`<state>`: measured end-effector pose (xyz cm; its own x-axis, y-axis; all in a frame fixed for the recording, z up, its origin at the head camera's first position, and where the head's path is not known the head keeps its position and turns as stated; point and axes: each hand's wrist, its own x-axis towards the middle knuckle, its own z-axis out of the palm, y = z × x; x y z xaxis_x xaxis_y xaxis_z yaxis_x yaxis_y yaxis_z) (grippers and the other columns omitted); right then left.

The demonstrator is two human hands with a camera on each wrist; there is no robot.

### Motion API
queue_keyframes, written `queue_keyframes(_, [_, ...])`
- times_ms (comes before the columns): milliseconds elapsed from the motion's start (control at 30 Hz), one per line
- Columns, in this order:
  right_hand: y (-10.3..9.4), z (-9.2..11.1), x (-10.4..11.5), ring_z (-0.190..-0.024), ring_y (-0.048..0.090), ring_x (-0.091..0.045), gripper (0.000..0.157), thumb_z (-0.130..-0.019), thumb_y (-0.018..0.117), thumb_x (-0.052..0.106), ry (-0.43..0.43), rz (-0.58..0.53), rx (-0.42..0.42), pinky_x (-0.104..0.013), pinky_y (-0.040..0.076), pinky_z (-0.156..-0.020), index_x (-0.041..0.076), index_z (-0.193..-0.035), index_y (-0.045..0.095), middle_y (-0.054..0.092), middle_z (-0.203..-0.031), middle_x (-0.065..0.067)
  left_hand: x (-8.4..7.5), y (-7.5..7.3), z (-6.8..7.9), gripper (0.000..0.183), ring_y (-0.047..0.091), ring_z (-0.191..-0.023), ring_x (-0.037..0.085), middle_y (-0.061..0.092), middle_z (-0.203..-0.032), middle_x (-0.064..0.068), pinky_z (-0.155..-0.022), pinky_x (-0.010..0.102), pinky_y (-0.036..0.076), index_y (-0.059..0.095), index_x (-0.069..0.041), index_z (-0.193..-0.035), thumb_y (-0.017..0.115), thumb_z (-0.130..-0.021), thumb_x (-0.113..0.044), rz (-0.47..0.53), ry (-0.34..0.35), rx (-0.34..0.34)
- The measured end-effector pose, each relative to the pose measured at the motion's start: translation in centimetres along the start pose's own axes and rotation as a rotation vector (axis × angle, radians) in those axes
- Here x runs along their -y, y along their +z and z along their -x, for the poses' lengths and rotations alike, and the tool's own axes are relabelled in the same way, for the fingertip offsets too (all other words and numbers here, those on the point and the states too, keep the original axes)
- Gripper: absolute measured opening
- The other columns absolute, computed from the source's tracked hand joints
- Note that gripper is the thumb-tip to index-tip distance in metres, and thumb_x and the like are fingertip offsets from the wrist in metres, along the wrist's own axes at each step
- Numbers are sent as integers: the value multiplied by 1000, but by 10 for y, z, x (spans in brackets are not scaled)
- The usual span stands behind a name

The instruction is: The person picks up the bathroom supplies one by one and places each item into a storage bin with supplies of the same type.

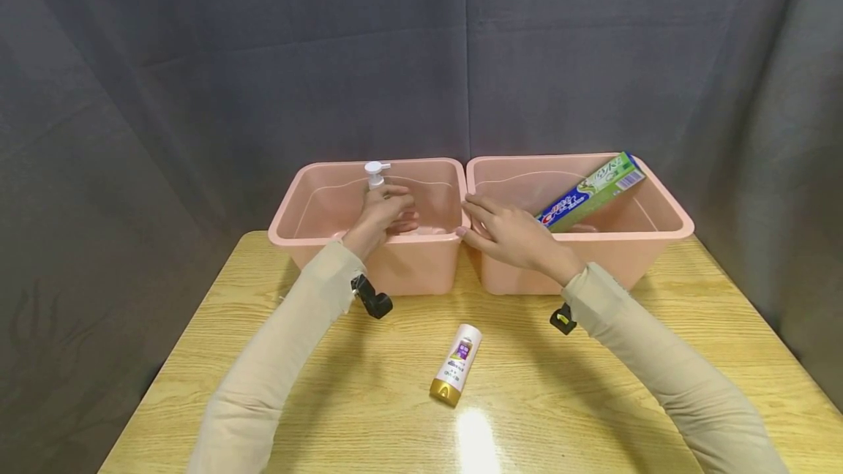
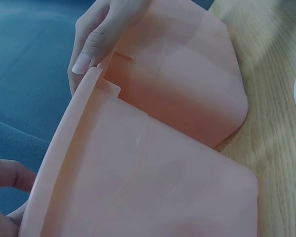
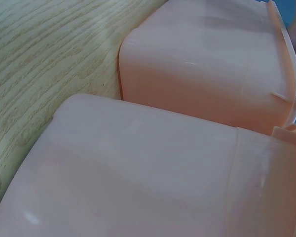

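Note:
A white pump bottle [image 1: 375, 172] stands inside the left pink bin [image 1: 369, 240], mostly hidden behind my left hand [image 1: 387, 209]. That hand reaches over the front rim beside the bottle, its fingers loosely extended to the right with nothing visible between them. My right hand [image 1: 510, 232] lies over the adjoining rims of both bins, fingers fairly straight, the thumb at the left bin's front right corner. In the left wrist view, the right thumb [image 2: 84, 61] shows at that rim. A green and blue toothpaste box [image 1: 589, 192] leans diagonally in the right pink bin [image 1: 632, 238].
A white bottle with a gold cap [image 1: 454, 368] lies on the wooden table [image 1: 395, 401] in front of the bins. Grey curtains [image 1: 329, 57] hang close behind and at both sides. The two bins stand side by side, their rims nearly touching.

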<state>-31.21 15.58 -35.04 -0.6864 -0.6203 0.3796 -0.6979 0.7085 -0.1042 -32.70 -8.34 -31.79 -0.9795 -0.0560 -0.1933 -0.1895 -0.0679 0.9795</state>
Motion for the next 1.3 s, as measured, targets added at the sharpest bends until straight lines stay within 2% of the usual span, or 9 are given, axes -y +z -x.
queue_keyframes(267, [1,0,-1,-126,53,-38,63,-103,45,49,-4,7,-2,-51,45,-102,3,-145,48,47,-148,-15,-2,0,1,40,66,-71,17,59,-110,13,-67,30,60,54,1,-132,60,-92,2,-13,25,12])
queue_keyframes(533, [1,-1,-1,-126,53,-38,63,-103,46,48,-6,-1,-2,-51,45,-103,2,-145,49,47,-148,-16,-5,-1,2,42,70,-78,22,63,-105,13,-73,32,59,54,-2,-134,59,-92,2,-30,17,30])
queue_keyframes(700, [1,-1,-2,-125,54,-38,61,-103,46,47,-12,6,-9,-51,45,-102,2,-145,49,47,-147,-16,-7,-1,2,44,71,-87,27,63,-114,18,-72,32,59,54,-3,-135,58,-91,2,-31,27,44])
queue_keyframes(833, [1,0,-1,-125,54,-38,62,-103,46,47,-11,0,-6,-51,45,-102,2,-144,49,47,-147,-16,-8,-2,3,43,72,-85,26,63,-116,17,-70,29,59,55,-4,-134,59,-91,1,-34,39,40])
queue_keyframes(900, [1,0,-1,-126,53,-38,62,-103,46,48,-4,-7,-4,-50,45,-103,1,-144,49,47,-147,-16,-8,-2,3,43,72,-83,24,65,-109,14,-68,28,59,56,-6,-133,60,-91,0,-44,38,34])
queue_keyframes(1033, [1,-1,-2,-127,53,-37,64,-102,46,49,6,-15,-3,-50,44,-103,1,-144,49,47,-147,-15,-8,-2,3,43,71,-73,20,66,-98,12,-73,30,59,57,-7,-132,60,-90,0,-40,39,36])
queue_keyframes(1133, [1,-1,-2,-127,52,-37,64,-102,46,49,7,-19,-2,-50,44,-104,1,-144,49,47,-147,-15,-10,-3,3,43,71,-75,21,65,-104,15,-78,33,59,57,-5,-132,60,-89,2,-38,45,41])
queue_keyframes(1300, [1,0,-2,-127,52,-37,64,-102,46,49,3,-17,-4,-50,44,-103,1,-144,49,47,-148,-15,-14,-3,7,48,71,-76,22,63,-113,18,-74,30,59,54,-4,-135,60,-89,2,-39,43,45])
